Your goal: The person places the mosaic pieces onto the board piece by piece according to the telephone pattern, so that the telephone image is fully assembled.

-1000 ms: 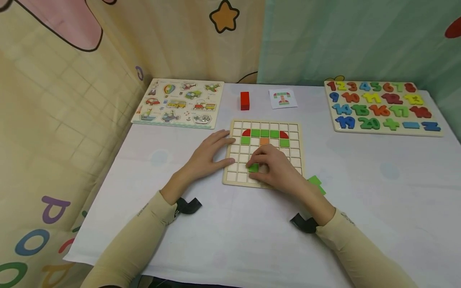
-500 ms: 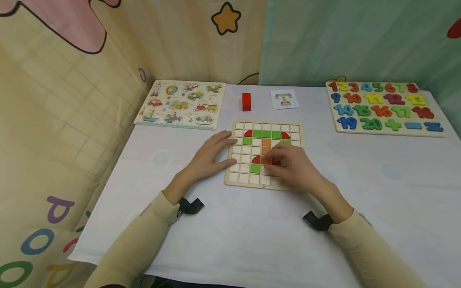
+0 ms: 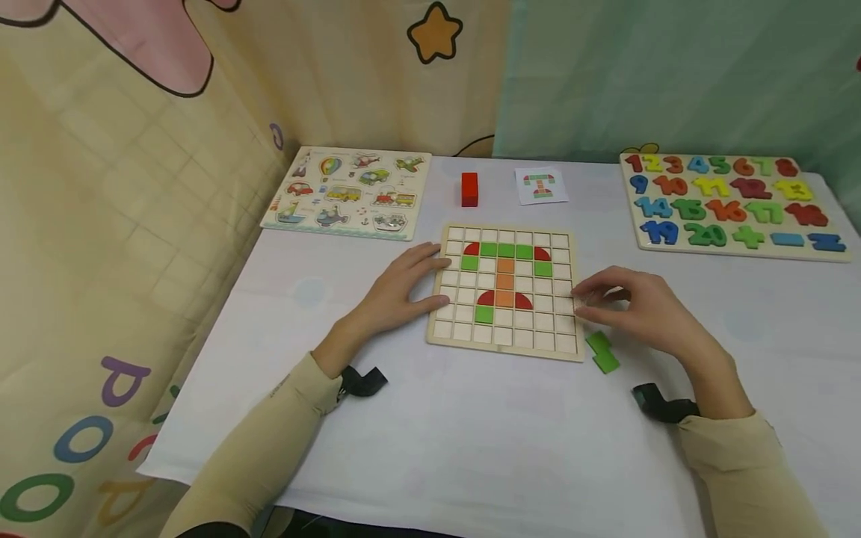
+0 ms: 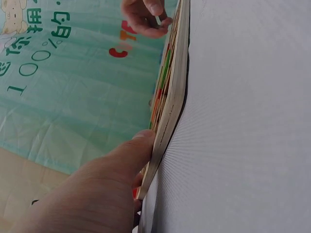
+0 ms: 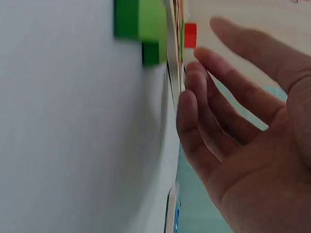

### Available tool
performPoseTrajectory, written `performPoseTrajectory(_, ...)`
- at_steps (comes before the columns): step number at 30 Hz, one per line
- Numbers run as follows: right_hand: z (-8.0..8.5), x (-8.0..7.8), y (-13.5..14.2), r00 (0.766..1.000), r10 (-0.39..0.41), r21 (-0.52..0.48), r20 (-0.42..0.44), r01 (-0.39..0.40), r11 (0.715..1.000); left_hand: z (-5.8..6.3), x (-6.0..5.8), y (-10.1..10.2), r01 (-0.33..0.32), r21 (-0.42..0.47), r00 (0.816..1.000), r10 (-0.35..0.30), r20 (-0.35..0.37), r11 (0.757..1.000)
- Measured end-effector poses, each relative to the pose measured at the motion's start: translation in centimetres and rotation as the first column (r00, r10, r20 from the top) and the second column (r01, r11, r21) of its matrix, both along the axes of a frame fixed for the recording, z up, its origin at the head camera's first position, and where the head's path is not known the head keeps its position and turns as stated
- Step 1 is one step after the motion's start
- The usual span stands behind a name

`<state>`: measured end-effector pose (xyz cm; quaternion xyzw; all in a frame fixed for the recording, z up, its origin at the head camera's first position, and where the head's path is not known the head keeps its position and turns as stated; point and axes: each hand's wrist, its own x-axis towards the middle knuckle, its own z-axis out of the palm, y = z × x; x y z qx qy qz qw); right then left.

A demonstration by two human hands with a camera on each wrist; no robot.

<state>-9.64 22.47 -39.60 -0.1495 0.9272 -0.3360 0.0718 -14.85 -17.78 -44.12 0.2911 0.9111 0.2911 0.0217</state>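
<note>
A wooden grid board [image 3: 457, 329] lies mid-table, with green, red and orange pieces set in its cells in a mushroom-like pattern. Its lowest filled row shows one green square [image 3: 483, 314] under a red quarter-round piece [image 3: 486, 298]. My left hand [image 3: 398, 290] rests at the board's left edge, thumb and fingers spread; in the left wrist view the thumb [image 4: 141, 145] touches the rim. Off the board's right edge hovers my right hand [image 3: 639, 308], fingers loosely bent, nothing between them. Two loose green blocks [image 3: 602, 353] lie on the cloth just below it, and also show in the right wrist view.
Behind the board are a red block [image 3: 469, 190] and a pattern card [image 3: 541, 186]. A vehicle puzzle [image 3: 350, 193] stands at the back left, a number puzzle [image 3: 736, 208] at the back right. Curtains hang behind and left of the table.
My right hand has moved right, from over the lower part of the board to beyond its right edge, uncovering the orange column and both lower red pieces. The left hand stays at the edge.
</note>
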Motion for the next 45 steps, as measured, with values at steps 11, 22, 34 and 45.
performPoseTrajectory(11, 0.3, 0.3, 0.6, 0.99, 0.079, 0.086, 0.114, -0.089, 0.992, 0.7, 0.2, -0.4, -0.019, -0.017, 1.0, 0.019, 0.002, 1.0)
performPoseTrajectory(22, 0.7, 0.3, 0.6, 0.995, -0.056, 0.19, 0.078, 0.04, 0.981, 0.6, 0.0, -0.3, -0.015, -0.009, 1.0, 0.015, -0.003, 1.0)
performPoseTrajectory(34, 0.1, 0.3, 0.8, 0.997, -0.028, 0.109, 0.067, 0.021, 0.994, 0.2, 0.1, -0.2, -0.006, -0.002, 1.0, 0.006, 0.001, 1.0)
performPoseTrajectory(45, 0.5, 0.0, -0.9, 0.998, -0.054, -0.043, 0.024, 0.055, 0.998, 0.0, 0.2, 0.1, -0.009, -0.016, 1.0, 0.009, -0.002, 1.0)
